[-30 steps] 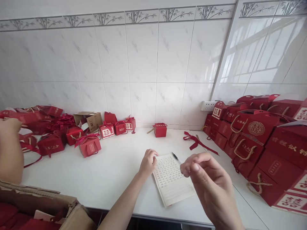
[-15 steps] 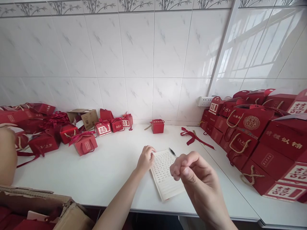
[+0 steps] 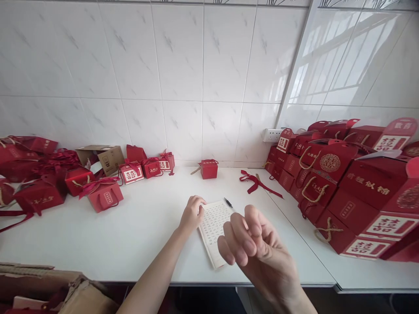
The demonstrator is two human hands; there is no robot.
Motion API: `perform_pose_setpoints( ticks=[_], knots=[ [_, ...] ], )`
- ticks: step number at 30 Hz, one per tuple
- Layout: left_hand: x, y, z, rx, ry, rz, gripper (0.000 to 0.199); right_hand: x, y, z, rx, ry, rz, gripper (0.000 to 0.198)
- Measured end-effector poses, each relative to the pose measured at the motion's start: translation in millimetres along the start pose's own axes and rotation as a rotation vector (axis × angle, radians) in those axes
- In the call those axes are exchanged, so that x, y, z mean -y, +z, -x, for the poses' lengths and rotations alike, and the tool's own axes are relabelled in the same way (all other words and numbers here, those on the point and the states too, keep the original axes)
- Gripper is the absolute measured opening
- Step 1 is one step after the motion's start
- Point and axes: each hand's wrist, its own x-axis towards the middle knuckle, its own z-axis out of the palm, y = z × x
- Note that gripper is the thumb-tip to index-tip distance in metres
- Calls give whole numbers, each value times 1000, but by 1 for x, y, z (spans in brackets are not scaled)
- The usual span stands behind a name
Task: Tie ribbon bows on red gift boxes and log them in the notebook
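An open notebook (image 3: 212, 255) with handwritten lines lies on the white table in front of me. My left hand (image 3: 192, 213) rests at its upper left corner, fingers curled over the edge. Above the notebook's right side, my right hand (image 3: 258, 244) is raised toward the camera. Its fingers are curled in and the thumb presses against the index finger, with nothing visible between them. This hand covers part of the page. A black pen (image 3: 228, 203) lies by the notebook's top right corner.
Red gift boxes (image 3: 330, 192) are stacked along the right side. More red boxes (image 3: 104, 196) and a small cardboard box (image 3: 111, 162) sit at left. One red box (image 3: 208, 169) and a red ribbon (image 3: 258, 182) lie toward the wall. A large carton (image 3: 88, 290) stands at lower left.
My right hand has turned and its fingers are curled in more. My left hand stays at the notebook. The view has shifted, and another person's arm at the left is out of sight.
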Motion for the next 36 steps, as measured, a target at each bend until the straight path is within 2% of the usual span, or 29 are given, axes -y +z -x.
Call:
perform_pose_setpoints(
  ticks=[11, 27, 36],
  knots=[
    [2, 2, 0, -10, 42, 24, 27, 4, 8, -2, 58, -1, -77, 33],
    [0, 0, -1, 32, -11, 13, 25, -6, 10, 2, -47, -74, -13, 36],
    [-13, -6, -3, 153, -145, 27, 26, -6, 9, 2, 23, -93, -69, 33]
  ],
)
